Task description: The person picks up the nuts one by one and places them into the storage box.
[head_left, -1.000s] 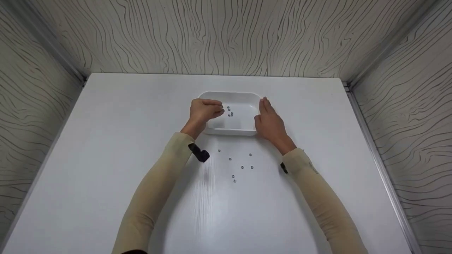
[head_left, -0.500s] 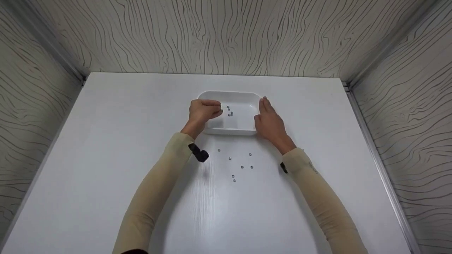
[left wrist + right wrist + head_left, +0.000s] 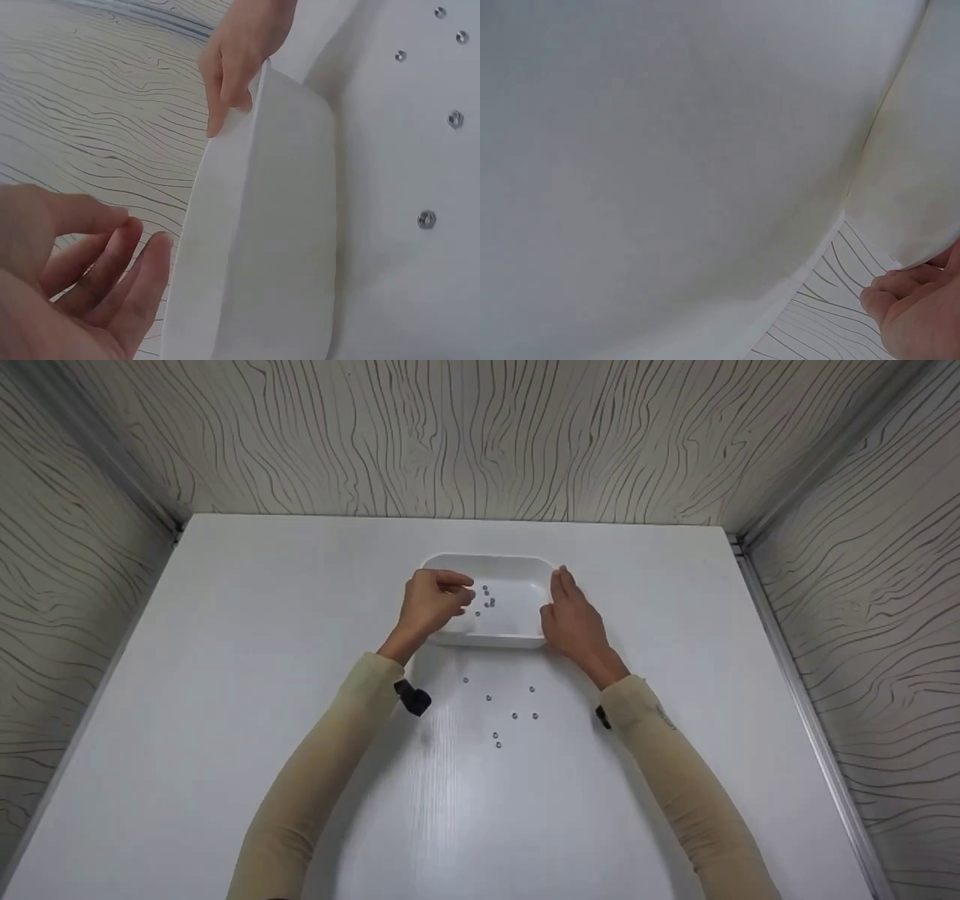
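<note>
We see a white plastic tray [image 3: 491, 641] in the upper middle of the head view, on a white table [image 3: 262, 607]. Inside it, left of its centre, lie six small metal nuts [image 3: 492, 602], the nearest one a little apart from the others. Seven loose hex nuts [image 3: 427, 219] are scattered on the table below the tray, around the middle of the head view; the left wrist view shows five of these down its right side.

Our left hand [image 3: 431, 601] hangs over the tray's left side, fingers loosely bent. In the left wrist view the thumb tip sits close against a fingertip, and we make out no nut between them. Our right hand [image 3: 576, 622] grips the tray's right wall, thumb on the inner side and two fingers laid along the rim.

We judge that the step in hand is a release: a nut let go into the tray while the right hand steadies it. If the collecting is to go on, the next move calls for the left hand to clear the rim, come down toward the middle of the frame and pinch one loose nut squarely. Such small nuts could easily skid on the smooth top, so a light, precise fingertip grip seems best.
</note>
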Available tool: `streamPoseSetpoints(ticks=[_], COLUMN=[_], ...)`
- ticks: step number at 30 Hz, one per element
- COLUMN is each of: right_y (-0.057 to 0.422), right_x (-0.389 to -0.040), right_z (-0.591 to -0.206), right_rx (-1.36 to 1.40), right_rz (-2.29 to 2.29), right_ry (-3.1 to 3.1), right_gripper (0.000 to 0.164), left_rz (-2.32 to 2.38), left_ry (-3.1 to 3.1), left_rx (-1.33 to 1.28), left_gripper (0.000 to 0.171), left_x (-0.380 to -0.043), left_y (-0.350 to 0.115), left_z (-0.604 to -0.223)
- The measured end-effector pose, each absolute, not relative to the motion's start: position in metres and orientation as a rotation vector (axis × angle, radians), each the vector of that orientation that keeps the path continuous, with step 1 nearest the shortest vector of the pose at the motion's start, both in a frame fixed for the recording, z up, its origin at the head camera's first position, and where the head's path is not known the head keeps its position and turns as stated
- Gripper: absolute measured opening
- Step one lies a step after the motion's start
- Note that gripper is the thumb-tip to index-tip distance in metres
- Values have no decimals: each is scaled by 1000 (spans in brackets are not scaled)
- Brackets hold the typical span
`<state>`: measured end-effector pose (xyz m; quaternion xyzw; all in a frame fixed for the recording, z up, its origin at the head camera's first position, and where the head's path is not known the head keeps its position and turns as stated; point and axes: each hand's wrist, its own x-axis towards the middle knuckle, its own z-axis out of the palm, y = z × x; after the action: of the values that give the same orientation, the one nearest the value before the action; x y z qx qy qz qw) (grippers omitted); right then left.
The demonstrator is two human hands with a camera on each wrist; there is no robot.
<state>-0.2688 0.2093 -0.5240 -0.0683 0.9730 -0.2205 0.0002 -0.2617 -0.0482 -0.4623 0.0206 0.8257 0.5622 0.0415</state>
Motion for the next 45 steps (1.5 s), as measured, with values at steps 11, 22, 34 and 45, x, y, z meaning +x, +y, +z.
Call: streamPoseSetpoints(ticks=[11, 22, 34, 45], right_y=[209, 210, 208, 209], right_x=[-268, -270, -270, -269], right_z=[-522, -524, -521, -521], right_rx=[-204, -189, -156, -179], right_rz=[-699, -688, -661, -677], right_ry=[3038, 3033, 3010, 3010], right_gripper=[67, 67, 68, 68], left_rz=[1379, 1045, 474, 160], left_ry=[2840, 2956, 3261, 3152], left_rx=[636, 830, 1290, 1402], left_gripper=[16, 24, 30, 34], left_x=[-237, -206, -180, -165], left_y=[-45, -47, -56, -70], left_z=[-462, -473, -494, -529])
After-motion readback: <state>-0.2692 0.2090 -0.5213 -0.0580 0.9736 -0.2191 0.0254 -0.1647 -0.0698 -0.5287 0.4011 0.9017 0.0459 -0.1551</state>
